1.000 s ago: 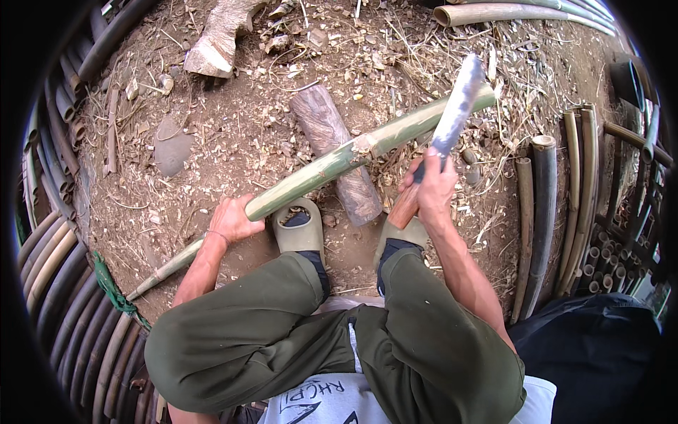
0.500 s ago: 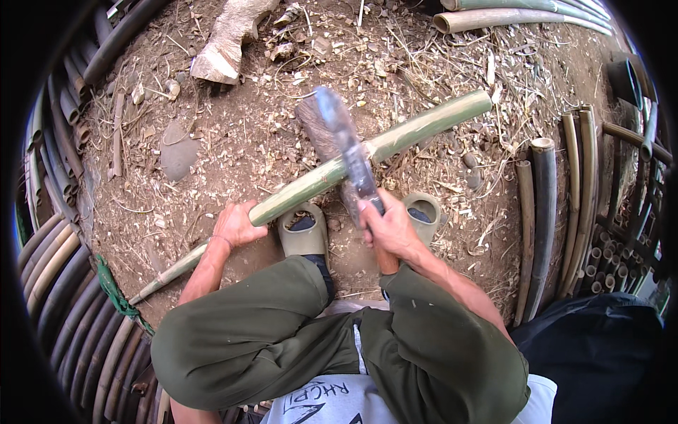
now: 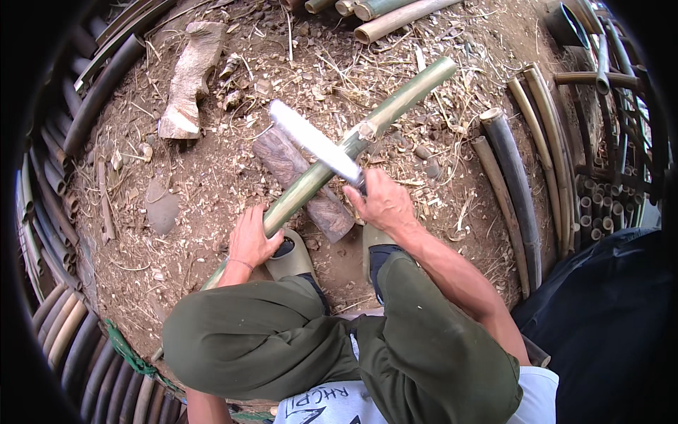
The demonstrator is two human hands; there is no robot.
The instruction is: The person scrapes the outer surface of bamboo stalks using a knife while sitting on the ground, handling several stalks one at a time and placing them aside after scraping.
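A dirt work floor (image 3: 212, 177) littered with chips and dry shavings fills the scene, ringed left, right and far by stacked bamboo culms (image 3: 508, 162), some dark, some pale. A person squats at the near edge, knees in olive trousers (image 3: 282, 339), feet in green boots (image 3: 293, 258).

Across the middle lies a long green bamboo pole (image 3: 395, 106), its long axis running from the near left, beside the left knee, up to the far right. It rests on a short wooden chopping block (image 3: 296, 173) set on the ground just beyond the boots. A pale, gnarled chunk of wood (image 3: 187, 78) lies at far left and a flat grey stone (image 3: 161, 208) sits left of the block.

The left hand (image 3: 251, 240) is wrapped around the pole on its near stretch, fingers curled over the top, steadying it. The right hand (image 3: 385, 201) is clenched on the handle of a broad-bladed chopping knife (image 3: 314, 141), whose blade reaches far-left across the pole above the block, close to a pale node (image 3: 366, 131). The left hand is the nearer to the pole's near end; the right hand sits just right of the pole, beside the node.
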